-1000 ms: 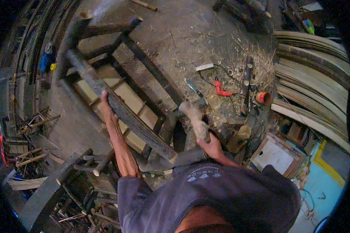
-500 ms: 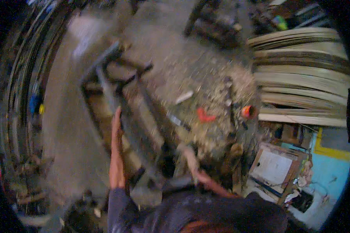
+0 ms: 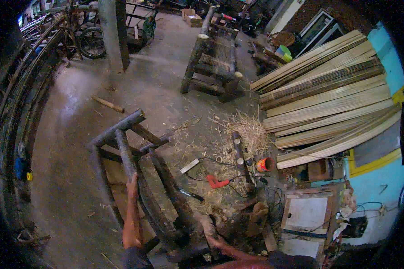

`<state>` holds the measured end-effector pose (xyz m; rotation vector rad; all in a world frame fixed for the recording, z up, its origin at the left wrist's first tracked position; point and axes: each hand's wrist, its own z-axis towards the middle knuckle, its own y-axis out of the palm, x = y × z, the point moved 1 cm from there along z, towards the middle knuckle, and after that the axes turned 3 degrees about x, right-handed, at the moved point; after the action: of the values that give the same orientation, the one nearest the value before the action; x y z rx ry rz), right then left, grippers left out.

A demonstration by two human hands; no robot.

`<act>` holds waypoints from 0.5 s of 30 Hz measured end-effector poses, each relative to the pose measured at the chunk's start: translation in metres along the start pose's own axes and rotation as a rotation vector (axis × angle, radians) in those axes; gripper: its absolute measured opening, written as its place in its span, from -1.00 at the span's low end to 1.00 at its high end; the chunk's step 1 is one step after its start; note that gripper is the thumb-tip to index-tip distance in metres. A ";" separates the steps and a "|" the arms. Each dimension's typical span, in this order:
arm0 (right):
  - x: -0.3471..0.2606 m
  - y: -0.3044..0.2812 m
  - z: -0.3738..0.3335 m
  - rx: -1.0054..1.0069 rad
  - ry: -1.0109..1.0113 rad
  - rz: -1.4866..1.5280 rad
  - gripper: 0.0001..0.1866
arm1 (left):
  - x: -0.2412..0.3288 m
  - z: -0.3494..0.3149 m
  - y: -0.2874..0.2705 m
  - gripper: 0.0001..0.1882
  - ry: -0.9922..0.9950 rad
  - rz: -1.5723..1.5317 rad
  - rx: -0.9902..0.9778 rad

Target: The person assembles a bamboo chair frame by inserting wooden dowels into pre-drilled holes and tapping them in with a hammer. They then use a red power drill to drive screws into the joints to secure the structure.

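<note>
A bench-like frame of dark round poles (image 3: 150, 210) lies before me, tilted from upper left to lower middle. My left hand (image 3: 132, 184) is closed around its long middle rail, with the arm stretched forward. At the frame's near right end, my right hand (image 3: 204, 220) grips a dark pole; its fingertips are partly hidden and dim. Beside the frame on the floor lie a dark-handled tool with a shiny blade (image 3: 191, 193), a red power drill (image 3: 217, 181) and a pale extension block (image 3: 189, 166) with a cord.
A finished-looking pole bench with a slatted top (image 3: 215, 60) stands farther off. Long split slats (image 3: 327, 98) are stacked at the right. Shavings (image 3: 249, 130), a loose pole (image 3: 241, 157) and an orange tin (image 3: 265, 164) lie near. A concrete pillar (image 3: 113, 36) rises at the back left.
My view has tilted up and steadied, bringing the far bench and pillar into sight. Both hands stay on the frame, which sits lower in the picture.
</note>
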<state>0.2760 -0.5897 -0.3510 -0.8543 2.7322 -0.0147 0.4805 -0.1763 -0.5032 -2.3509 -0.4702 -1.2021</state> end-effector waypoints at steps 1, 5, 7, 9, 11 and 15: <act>-0.007 0.001 0.000 -0.010 -0.004 -0.022 -0.07 | -0.010 0.001 -0.009 -0.28 0.045 -0.005 0.038; -0.005 0.017 -0.001 -0.011 0.019 0.017 -0.05 | 0.032 -0.094 -0.028 -0.44 0.284 0.281 0.103; -0.008 0.022 -0.002 -0.019 0.003 -0.006 -0.03 | -0.047 -0.120 -0.076 -0.45 0.521 0.661 0.426; -0.006 0.030 -0.005 -0.011 0.003 0.002 -0.02 | -0.018 -0.231 -0.096 -0.26 0.268 0.909 0.760; -0.009 0.035 -0.011 -0.026 -0.012 -0.011 -0.01 | -0.108 -0.297 -0.105 -0.20 -0.468 0.933 0.890; -0.029 0.039 -0.037 0.019 0.007 -0.084 0.01 | -0.199 -0.379 -0.067 -0.23 -0.863 -0.498 0.444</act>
<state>0.2669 -0.5441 -0.3119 -0.9654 2.6964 -0.0614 0.0838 -0.3426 -0.4555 -2.2912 -1.4909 -0.1139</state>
